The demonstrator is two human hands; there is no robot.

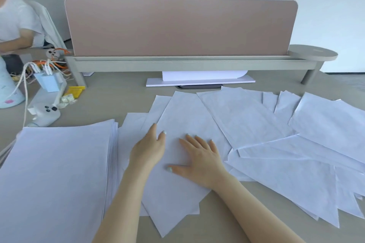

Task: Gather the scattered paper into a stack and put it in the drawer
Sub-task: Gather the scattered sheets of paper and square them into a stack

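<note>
Both hands lie open and flat, gripping nothing: the left hand (149, 149) and right hand (199, 159) press on one tilted sheet (177, 193) in the middle of the worktop (110, 100). A good next move is probably to slide it left, squaring its edges to the stack (57, 173) just beside it. Loose sheets (296, 144) fan rightward past the worktop's near edge; no drawer shows, and bare room lies behind near the divider (181, 27).

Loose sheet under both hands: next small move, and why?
Probably slide the tilted sheet left onto the stack. Both the left hand and right hand lie flat on it, open, gripping nothing. The stack sits just to its left, and more scattered sheets wait on the right.
</note>
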